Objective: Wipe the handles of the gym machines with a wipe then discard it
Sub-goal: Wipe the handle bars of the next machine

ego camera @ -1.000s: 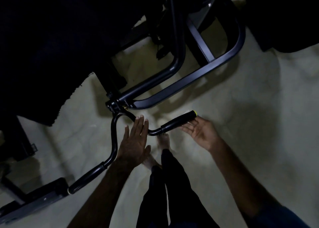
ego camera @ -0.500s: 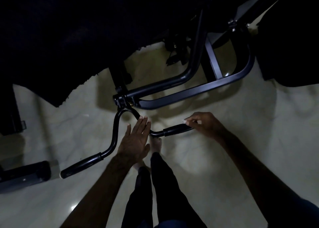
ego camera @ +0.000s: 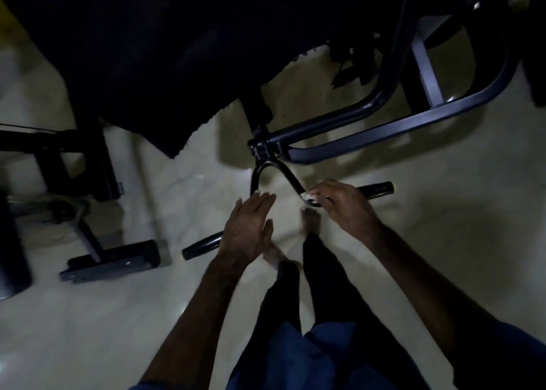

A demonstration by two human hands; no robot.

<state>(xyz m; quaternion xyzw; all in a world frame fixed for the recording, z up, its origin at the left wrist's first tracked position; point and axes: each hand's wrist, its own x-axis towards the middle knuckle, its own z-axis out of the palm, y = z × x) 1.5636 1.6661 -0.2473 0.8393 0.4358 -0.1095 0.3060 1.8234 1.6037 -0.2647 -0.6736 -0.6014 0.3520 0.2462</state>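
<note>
Item: right hand [ego camera: 345,209], fingers curled over the inner end of the right grip [ego camera: 376,189] of a black curved handlebar [ego camera: 291,179], pinching a small white wipe [ego camera: 307,197] against the tube where the grip meets the bend; only a scrap of the wipe shows below the fingertips. Item: left hand [ego camera: 248,230], fingers straight and together, thumb spread, laid flat over the left branch of the bar, holding nothing; whether the palm touches the tube cannot be told. Left grip [ego camera: 202,245] protrudes from beneath that hand, end free. Handlebar hangs from a pivot [ego camera: 261,147] on the dark tubular frame [ego camera: 393,132]. Pale floor [ego camera: 443,227] lies open to the right of the right grip and below both arms. A black machine base [ego camera: 112,264] stands left, apart from the left grip. Bare feet show under the bar, between the hands.
</note>
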